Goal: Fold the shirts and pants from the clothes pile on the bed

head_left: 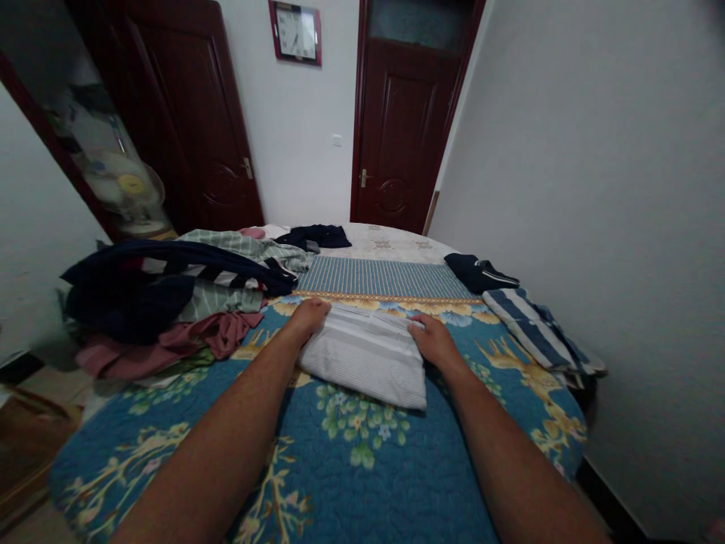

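A folded light grey striped cloth point(368, 355) lies over the blue flowered cover point(396, 468) in the middle of the view. My left hand point(310, 317) grips its far left corner, fingers closed on the fabric. At its far right corner, my right hand point(433, 340) pinches the edge between thumb and fingers. The cloth's near edge slants down toward the right.
Heaped clothes point(164, 302) in navy, green check and pink lie at left. A dark garment point(320, 236) is at the far edge. Folded navy clothing point(479, 273) and a blue-and-white striped piece point(529, 325) lie at right, near the wall.
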Demonstrator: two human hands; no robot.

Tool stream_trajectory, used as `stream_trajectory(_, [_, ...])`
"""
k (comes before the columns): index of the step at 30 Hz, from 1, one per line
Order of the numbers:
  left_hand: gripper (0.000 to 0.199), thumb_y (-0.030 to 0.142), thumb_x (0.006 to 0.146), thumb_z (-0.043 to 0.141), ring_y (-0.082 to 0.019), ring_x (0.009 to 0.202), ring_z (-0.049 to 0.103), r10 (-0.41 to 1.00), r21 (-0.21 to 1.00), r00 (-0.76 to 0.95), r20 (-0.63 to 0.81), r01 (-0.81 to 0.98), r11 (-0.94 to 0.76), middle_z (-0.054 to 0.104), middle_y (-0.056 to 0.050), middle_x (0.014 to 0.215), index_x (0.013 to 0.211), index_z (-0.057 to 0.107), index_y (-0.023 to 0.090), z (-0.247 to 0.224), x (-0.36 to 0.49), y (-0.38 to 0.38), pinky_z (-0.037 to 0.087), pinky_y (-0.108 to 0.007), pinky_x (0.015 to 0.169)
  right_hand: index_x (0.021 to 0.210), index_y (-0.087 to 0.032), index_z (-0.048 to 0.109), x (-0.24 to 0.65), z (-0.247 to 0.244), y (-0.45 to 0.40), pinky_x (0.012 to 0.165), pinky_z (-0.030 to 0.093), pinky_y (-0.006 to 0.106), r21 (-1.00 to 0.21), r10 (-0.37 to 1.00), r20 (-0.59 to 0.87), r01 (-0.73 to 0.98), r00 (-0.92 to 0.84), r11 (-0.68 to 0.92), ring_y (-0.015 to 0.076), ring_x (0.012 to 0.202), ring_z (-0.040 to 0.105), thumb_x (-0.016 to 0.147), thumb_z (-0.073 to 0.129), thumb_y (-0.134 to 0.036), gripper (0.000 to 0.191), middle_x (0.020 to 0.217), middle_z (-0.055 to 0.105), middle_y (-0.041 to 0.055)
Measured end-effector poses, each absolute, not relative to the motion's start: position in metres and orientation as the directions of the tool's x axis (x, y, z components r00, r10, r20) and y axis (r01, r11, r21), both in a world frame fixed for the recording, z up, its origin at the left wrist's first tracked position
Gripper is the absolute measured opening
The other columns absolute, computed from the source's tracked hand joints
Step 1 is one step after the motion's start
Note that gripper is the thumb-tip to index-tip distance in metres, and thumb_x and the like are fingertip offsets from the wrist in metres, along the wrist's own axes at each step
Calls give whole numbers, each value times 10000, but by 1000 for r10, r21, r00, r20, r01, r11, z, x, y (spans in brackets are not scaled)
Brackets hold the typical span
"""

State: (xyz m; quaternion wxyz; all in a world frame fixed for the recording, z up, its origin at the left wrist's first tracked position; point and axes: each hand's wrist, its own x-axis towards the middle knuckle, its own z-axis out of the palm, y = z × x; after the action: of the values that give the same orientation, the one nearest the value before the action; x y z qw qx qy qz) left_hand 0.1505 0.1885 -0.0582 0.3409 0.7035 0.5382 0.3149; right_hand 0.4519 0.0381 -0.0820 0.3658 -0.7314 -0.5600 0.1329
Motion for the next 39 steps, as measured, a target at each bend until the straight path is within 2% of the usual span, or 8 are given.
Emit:
stream_trajectory(7, [404,346,806,636,-290,1254,653,962,861,234,140,451,-235,779,-103,1265,1144,772,173,-48,151,184,496,-354,1065,1297,-202,720,447,-80,31,1055,493,364,-682,906,218,721,364,-125,254,1179,685,931,580,-400,439,1236,759,94])
stream_trajectory(10, [392,286,753,691,-284,1198,684,962,890,258,91,412,-195,802,-94,1191,1116,788,175,-46,148,184,518,-350,1037,1355,-205,689,446,-81,30,1067,492,378,-679,908,219,724,357,-121,264,1211,677,910,605,-391,489,1279,746,104])
stream_trajectory(13, [382,270,740,726,-257,1018,736,960,926,280,16,358,-120,820,-85,1050,1102,795,171,-46,143,186,572,-340,902,1364,-200,683,447,-83,30,1081,490,395,-693,914,222,714,341,-98,270,1239,669,905,600,-381,500,1299,739,113])
stream_trajectory(18, [503,339,831,711,-198,797,751,974,966,218,-61,259,3,800,-139,1007,1288,692,130,-48,128,194,593,-307,719,1375,-138,677,448,-83,33,1121,468,426,-709,896,233,697,379,-110,301,1287,648,900,596,-395,546,1405,686,168])
stream_trajectory(22, [513,426,844,719,-237,906,769,976,966,212,-54,258,-3,794,-176,1118,1259,692,125,-47,125,196,603,-344,788,1346,-122,699,451,-79,31,1072,498,444,-710,900,202,691,387,-138,323,1209,681,886,619,-423,556,1337,712,195])
stream_trajectory(28, [546,418,607,904,-353,1268,673,968,933,253,-9,350,-83,761,-163,1319,1075,780,166,-43,142,185,527,-371,1010,1275,-185,740,457,-69,25,931,548,382,-804,925,151,588,348,-90,280,1024,718,775,710,-355,529,1152,769,115])
stream_trajectory(33, [514,455,581,919,-318,921,765,828,972,521,-205,209,110,829,-127,1030,981,787,161,-40,143,180,577,-377,792,1252,-224,744,458,-70,27,752,557,311,-917,938,93,396,333,-50,233,882,721,728,756,-357,540,993,774,56])
stream_trajectory(39, [506,282,550,951,-238,822,749,853,994,518,-67,-39,101,819,-88,995,999,754,160,-39,139,180,586,-345,791,1211,-232,739,458,-77,32,843,589,372,-951,923,132,308,362,15,256,975,736,728,775,-383,507,1070,785,73])
